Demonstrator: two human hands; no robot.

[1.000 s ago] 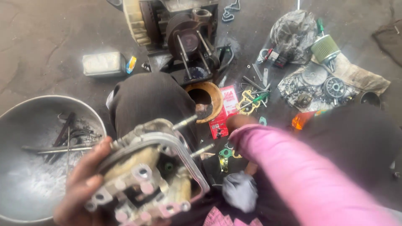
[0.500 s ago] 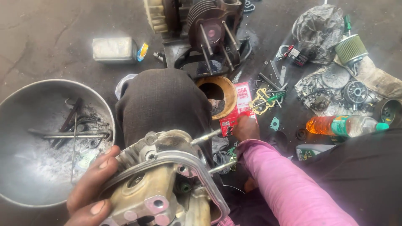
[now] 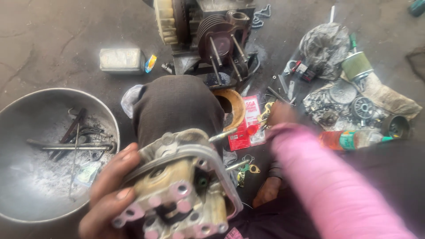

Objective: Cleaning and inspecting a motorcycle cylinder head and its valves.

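Engine casting (image 3: 181, 186): sitting at near centre, over the knee (image 3: 177, 106), gripped on its left side by the left hand (image 3: 108, 194). Metal basin (image 3: 13, 115): lying to the left, rods (image 3: 66, 146) resting in it. Engine block (image 3: 208, 35): standing at the far centre, beyond the knee. Small tin (image 3: 120, 59): lying to the block's left. Ring (image 3: 233, 108) and flat packet (image 3: 248, 124): lying between knee and right hand (image 3: 281, 114), which is reaching out to the right. Loose parts (image 3: 349, 102) and bottle (image 3: 354, 139): lying at far right.
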